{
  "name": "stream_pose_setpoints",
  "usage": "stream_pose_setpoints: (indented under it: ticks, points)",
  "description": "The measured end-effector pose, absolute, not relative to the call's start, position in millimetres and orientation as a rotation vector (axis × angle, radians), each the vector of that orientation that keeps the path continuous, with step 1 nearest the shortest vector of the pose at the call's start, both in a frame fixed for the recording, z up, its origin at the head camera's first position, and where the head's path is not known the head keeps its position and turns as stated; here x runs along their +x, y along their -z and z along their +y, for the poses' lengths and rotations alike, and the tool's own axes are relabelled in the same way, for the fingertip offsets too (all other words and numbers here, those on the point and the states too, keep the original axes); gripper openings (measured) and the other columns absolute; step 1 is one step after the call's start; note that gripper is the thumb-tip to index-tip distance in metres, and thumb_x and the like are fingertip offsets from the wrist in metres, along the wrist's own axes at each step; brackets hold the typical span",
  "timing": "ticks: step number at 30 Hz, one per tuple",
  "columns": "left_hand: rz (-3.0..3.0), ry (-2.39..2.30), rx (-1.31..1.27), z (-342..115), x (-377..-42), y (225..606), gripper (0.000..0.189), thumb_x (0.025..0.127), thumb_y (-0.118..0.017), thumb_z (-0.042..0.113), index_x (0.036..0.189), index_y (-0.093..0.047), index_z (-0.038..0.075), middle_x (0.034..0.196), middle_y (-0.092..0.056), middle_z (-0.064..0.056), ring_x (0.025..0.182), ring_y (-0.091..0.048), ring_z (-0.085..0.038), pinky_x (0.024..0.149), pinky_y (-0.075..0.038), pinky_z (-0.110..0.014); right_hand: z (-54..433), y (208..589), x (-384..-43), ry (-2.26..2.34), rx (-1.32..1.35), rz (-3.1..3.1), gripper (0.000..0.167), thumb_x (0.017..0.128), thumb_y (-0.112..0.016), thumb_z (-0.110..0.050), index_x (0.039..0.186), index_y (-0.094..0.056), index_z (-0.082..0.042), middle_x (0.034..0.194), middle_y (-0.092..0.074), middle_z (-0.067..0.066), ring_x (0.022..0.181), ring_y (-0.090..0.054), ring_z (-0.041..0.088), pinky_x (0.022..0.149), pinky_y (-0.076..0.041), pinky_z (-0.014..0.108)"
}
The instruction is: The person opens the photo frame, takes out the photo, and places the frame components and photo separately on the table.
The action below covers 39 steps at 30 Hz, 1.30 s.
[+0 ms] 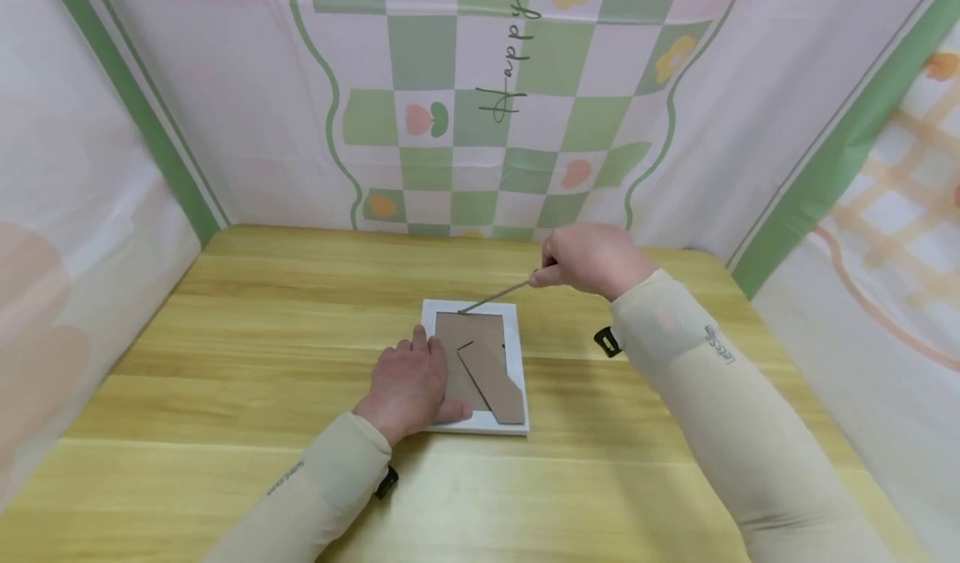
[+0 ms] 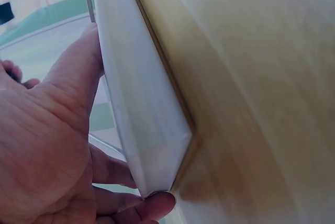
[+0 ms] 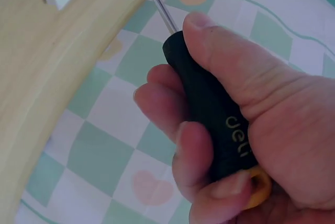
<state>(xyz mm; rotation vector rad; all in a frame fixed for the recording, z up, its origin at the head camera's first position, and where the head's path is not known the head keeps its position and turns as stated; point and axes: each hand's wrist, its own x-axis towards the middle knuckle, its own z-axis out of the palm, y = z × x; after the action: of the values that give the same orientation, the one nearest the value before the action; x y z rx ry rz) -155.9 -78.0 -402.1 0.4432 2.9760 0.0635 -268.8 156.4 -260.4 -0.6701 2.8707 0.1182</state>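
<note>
A white picture frame [image 1: 513,342] lies face down on the table, its brown backing board [image 1: 480,327] showing with a folded easel stand [image 1: 497,384] on it. My left hand [image 1: 408,386] holds the frame at its near left corner. In the left wrist view, thumb and fingers lie about the white edge [image 2: 144,98]. My right hand [image 1: 592,259] grips a screwdriver [image 3: 201,98] by its dark handle, which has a yellow end. From that hand the thin metal shaft [image 1: 495,297] slants down to the left, its tip at the far edge of the backing board.
The wooden table [image 1: 300,296] spreads around the frame. Behind it hangs a cloth [image 1: 420,55] with green checks, and printed cloth walls stand at both sides. A black wrist strap piece [image 1: 608,341] hangs below the right sleeve.
</note>
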Motion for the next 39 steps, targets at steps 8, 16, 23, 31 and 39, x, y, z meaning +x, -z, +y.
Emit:
stream_pose_setpoints:
  ticks: [8,16,23,31,39]
  points:
    - [3.006,-0.073,0.466,-79,-156,404,0.11,0.082,-0.07,0.077,0.147,-0.049,-0.01,0.155,-0.043,-0.035,0.129,-0.058,-0.047,0.104,-0.051,-0.055,167,279,-249,-0.122,-0.664,2.953,0.029,0.096,-0.073,-0.045,0.077,-0.072,-0.024,0.065,-0.059,-0.007,0.06,-0.053,0.014,0.052,-0.04,0.035]
    - [2.991,-0.096,0.466,-79,-155,404,0.11,0.082,-0.07,0.077,0.147,-0.049,-0.009,0.156,-0.042,-0.036,0.127,-0.059,-0.048,0.104,-0.051,-0.055,177,290,-232,0.003,-0.634,2.932,0.03,0.1,-0.071,-0.04,0.078,-0.067,-0.02,0.064,-0.055,-0.006,0.057,-0.048,0.012,0.052,-0.038,0.03]
    - [2.998,-0.103,0.47,-78,-156,405,0.109,0.083,-0.071,0.076,0.146,-0.05,-0.01,0.155,-0.042,-0.036,0.124,-0.061,-0.048,0.103,-0.052,-0.055,185,301,-221,0.111,-0.572,2.917,0.04,0.105,-0.061,-0.038,0.075,-0.049,-0.015,0.063,-0.038,-0.004,0.055,-0.031,0.011,0.054,-0.027,0.03]
    - [2.992,-0.099,0.455,-77,-153,403,0.111,0.082,-0.07,0.077,0.148,-0.049,-0.01,0.156,-0.041,-0.036,0.123,-0.061,-0.048,0.104,-0.052,-0.054,188,319,-212,0.262,-0.532,2.924,0.031,0.108,-0.052,-0.034,0.092,-0.048,-0.008,0.067,-0.044,0.0,0.055,-0.041,0.014,0.053,-0.034,0.03]
    - [2.997,-0.058,0.449,-76,-152,401,0.111,0.081,-0.07,0.079,0.147,-0.05,-0.009,0.155,-0.043,-0.035,0.118,-0.065,-0.046,0.099,-0.054,-0.053,188,328,-208,0.376,-0.514,2.928,0.029,0.108,-0.054,-0.032,0.096,-0.048,-0.006,0.071,-0.048,0.001,0.059,-0.044,0.016,0.056,-0.038,0.031]
